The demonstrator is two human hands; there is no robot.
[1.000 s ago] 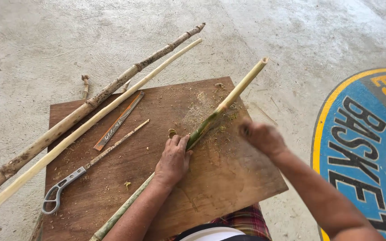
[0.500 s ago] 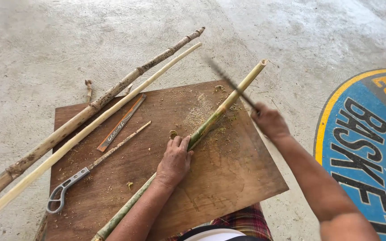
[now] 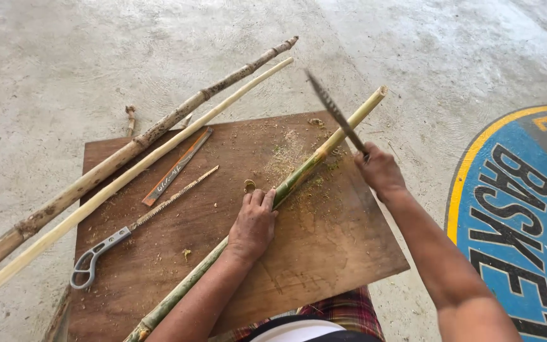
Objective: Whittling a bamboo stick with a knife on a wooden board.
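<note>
Both hands busy; blurred blade point(image 3: 333, 113) in right hand point(image 3: 380, 171); cane point(image 3: 299, 177) end cut off.

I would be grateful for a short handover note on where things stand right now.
Left hand: pressed on the green stalk, pinning it to the board.
Right hand: gripping a blade, raised above the stalk's far end.
Things: the stalk lies diagonally across the board; a saw and a flat strip lie to the left; two long poles cross the board's far left corner.
Done: the far part of the stalk looks pale and stripped, with shavings around it.
Left: the near part is green, bark on.
</note>
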